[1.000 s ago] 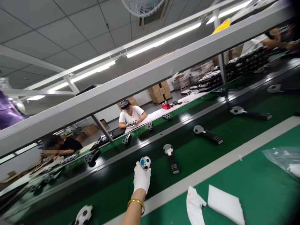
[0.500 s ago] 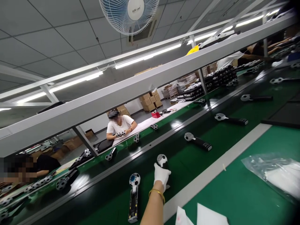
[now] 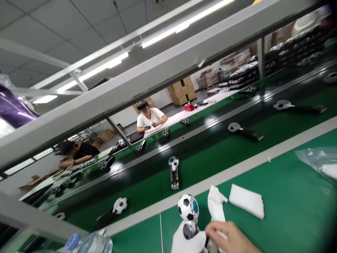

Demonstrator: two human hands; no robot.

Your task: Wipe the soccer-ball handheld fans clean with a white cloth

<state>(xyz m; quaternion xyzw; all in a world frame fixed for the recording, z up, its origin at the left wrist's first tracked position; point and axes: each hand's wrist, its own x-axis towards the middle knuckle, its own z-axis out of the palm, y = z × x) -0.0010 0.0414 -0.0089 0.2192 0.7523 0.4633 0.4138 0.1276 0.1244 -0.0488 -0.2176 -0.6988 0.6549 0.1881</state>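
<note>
My left hand [image 3: 188, 242], in a white glove, is closed round the dark handle of a football-headed device [image 3: 187, 207] and holds it upright over the green table [image 3: 289, 211], at the bottom edge of the view. My bare right hand [image 3: 230, 239] is just to its right with fingers curled, touching the handle's lower part; what it grips is hidden. A crumpled white cloth [image 3: 216, 203] stands right behind the two hands. Another such device [image 3: 173, 172] lies on the dark conveyor belt [image 3: 226, 147] beyond the table's white edge strip.
Several more football-headed devices lie along the belt. A folded white cloth [image 3: 247, 205] and a clear plastic bag [image 3: 318, 161] lie on the table to the right. A water bottle [image 3: 86, 243] is at bottom left. Two other people work across the line beneath a grey beam [image 3: 147, 80].
My gloved hand laid one device on the belt, took another from the belt and brought it back over the table. My bare right hand has come into view beside it.
</note>
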